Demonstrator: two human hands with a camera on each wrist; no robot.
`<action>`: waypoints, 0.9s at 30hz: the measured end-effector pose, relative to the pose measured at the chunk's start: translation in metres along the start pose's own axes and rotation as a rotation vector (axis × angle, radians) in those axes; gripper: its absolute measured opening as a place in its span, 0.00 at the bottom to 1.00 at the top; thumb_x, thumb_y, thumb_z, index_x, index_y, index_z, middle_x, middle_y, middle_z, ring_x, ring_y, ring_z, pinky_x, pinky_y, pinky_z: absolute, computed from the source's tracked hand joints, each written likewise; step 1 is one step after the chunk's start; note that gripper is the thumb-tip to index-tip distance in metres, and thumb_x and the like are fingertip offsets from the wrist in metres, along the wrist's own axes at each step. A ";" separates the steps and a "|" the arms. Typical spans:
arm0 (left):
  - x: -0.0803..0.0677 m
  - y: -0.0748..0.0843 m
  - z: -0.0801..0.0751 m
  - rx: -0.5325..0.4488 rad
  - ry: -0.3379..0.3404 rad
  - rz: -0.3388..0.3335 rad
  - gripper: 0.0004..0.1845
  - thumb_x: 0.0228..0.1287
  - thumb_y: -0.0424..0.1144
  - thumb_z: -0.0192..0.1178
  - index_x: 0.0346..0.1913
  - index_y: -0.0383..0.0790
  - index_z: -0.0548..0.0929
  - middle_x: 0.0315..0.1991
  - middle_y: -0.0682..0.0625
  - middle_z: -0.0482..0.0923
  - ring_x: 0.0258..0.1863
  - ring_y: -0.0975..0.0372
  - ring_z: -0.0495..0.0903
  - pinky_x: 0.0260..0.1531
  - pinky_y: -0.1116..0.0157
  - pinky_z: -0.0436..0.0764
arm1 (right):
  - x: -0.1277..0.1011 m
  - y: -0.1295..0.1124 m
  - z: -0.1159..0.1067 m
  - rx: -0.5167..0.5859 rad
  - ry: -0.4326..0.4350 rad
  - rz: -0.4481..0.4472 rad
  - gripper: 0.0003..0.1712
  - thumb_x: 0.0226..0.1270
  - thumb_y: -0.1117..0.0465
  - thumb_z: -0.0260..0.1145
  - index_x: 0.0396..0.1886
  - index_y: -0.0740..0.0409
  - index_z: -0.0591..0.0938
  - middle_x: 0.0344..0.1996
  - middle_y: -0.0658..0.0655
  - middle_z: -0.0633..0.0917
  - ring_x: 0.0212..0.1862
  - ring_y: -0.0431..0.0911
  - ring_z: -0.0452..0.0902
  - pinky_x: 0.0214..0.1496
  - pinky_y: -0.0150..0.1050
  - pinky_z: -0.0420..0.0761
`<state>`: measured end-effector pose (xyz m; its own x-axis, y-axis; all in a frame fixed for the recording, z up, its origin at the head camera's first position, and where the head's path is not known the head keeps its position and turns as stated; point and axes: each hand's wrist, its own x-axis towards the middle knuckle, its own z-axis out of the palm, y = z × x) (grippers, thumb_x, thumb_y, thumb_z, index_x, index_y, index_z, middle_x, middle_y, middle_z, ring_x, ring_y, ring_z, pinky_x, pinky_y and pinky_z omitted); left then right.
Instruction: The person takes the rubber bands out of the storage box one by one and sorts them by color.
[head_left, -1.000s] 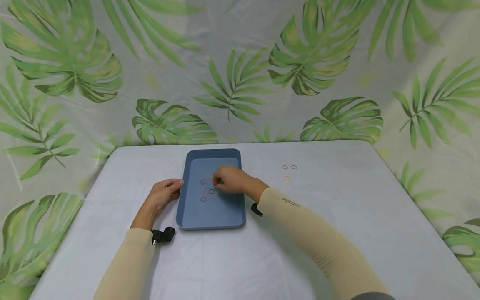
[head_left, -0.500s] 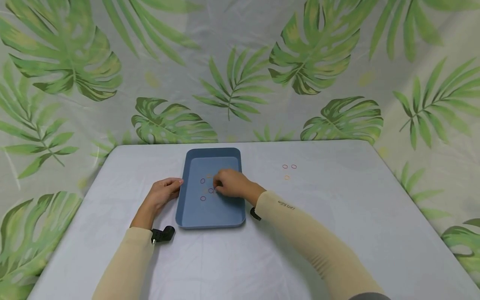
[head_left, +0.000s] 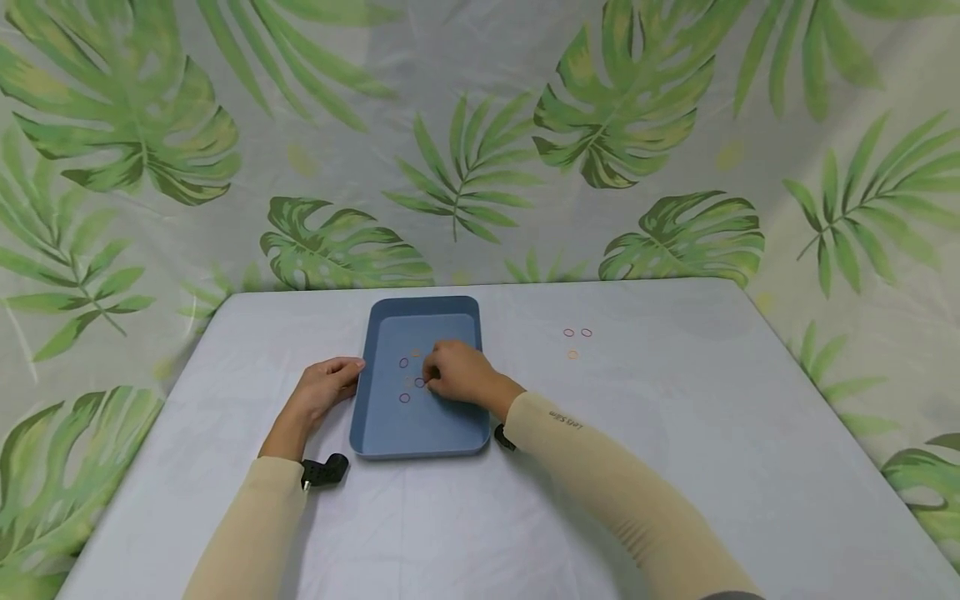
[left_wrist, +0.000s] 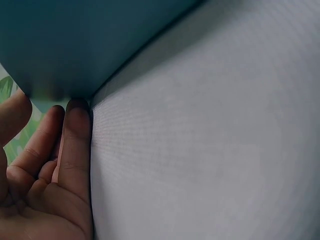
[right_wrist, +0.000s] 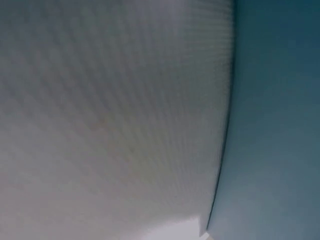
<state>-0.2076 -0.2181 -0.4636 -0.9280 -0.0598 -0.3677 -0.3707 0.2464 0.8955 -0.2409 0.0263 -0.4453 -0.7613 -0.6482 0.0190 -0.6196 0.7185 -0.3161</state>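
Observation:
A blue tray (head_left: 420,437) stands on the table, left of centre. My left hand (head_left: 321,393) holds its left side, the thumb at the rim and the fingers against the outer wall (left_wrist: 75,45). My right hand (head_left: 461,372) reaches over the right wall, fingers curled and fingertips low inside the tray. Just left of those fingertips lies a thin dark-red ring (head_left: 416,382), like a small rubber band. Two more dark-red rings and faint orange ones lie farther left. I cannot tell what the right fingertips pinch. The right wrist view shows only white cloth and the tray's wall.
Two red rings (head_left: 587,328) and one orange ring (head_left: 573,350) lie on the white tablecloth (head_left: 675,400) right of the tray. A leaf-printed curtain (head_left: 465,150) hangs behind the table. Black wrist cameras sit at both cuffs.
The right hand and forearm have shifted slightly down and left in the head view, the fingers staying low in the tray. The left hand and the tray keep their place.

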 end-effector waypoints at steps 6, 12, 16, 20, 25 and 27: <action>0.000 0.000 0.000 0.004 0.002 0.004 0.25 0.76 0.46 0.54 0.66 0.32 0.74 0.69 0.38 0.70 0.64 0.58 0.74 0.64 0.63 0.78 | -0.002 0.000 0.001 -0.004 0.011 0.005 0.04 0.65 0.56 0.70 0.35 0.49 0.89 0.35 0.49 0.82 0.37 0.41 0.74 0.39 0.33 0.80; 0.001 0.000 0.000 0.000 0.000 0.009 0.26 0.76 0.46 0.54 0.67 0.32 0.73 0.69 0.37 0.70 0.66 0.56 0.73 0.67 0.61 0.76 | -0.002 0.001 -0.001 0.012 0.004 -0.002 0.04 0.66 0.56 0.70 0.35 0.49 0.89 0.36 0.50 0.82 0.39 0.43 0.75 0.43 0.36 0.81; 0.001 -0.001 0.001 -0.001 0.000 0.001 0.26 0.76 0.47 0.53 0.67 0.32 0.73 0.70 0.37 0.70 0.67 0.55 0.72 0.68 0.58 0.75 | -0.001 0.003 -0.003 0.031 -0.026 0.002 0.05 0.67 0.56 0.69 0.36 0.49 0.89 0.37 0.50 0.82 0.40 0.42 0.74 0.44 0.36 0.80; 0.001 -0.002 0.002 0.004 -0.005 -0.004 0.26 0.76 0.47 0.53 0.67 0.32 0.73 0.70 0.37 0.70 0.66 0.56 0.73 0.67 0.60 0.76 | -0.001 0.006 -0.012 0.065 -0.037 -0.018 0.05 0.68 0.56 0.67 0.37 0.50 0.88 0.38 0.51 0.83 0.40 0.44 0.75 0.44 0.37 0.79; 0.000 -0.002 0.001 0.009 0.001 0.009 0.27 0.75 0.48 0.54 0.66 0.32 0.74 0.69 0.38 0.70 0.62 0.60 0.74 0.63 0.64 0.78 | -0.003 0.012 -0.035 0.128 0.026 -0.045 0.05 0.68 0.59 0.68 0.39 0.52 0.88 0.41 0.52 0.86 0.45 0.47 0.81 0.49 0.40 0.82; 0.000 -0.002 0.000 0.007 0.006 0.004 0.27 0.75 0.48 0.54 0.67 0.33 0.74 0.69 0.38 0.70 0.62 0.59 0.74 0.64 0.64 0.78 | -0.005 0.015 -0.044 0.158 0.059 -0.050 0.05 0.68 0.59 0.67 0.40 0.52 0.87 0.41 0.52 0.87 0.46 0.46 0.82 0.49 0.40 0.82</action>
<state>-0.2068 -0.2185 -0.4655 -0.9298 -0.0645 -0.3624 -0.3665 0.2534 0.8952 -0.2546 0.0518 -0.4088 -0.7430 -0.6629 0.0922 -0.6227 0.6343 -0.4581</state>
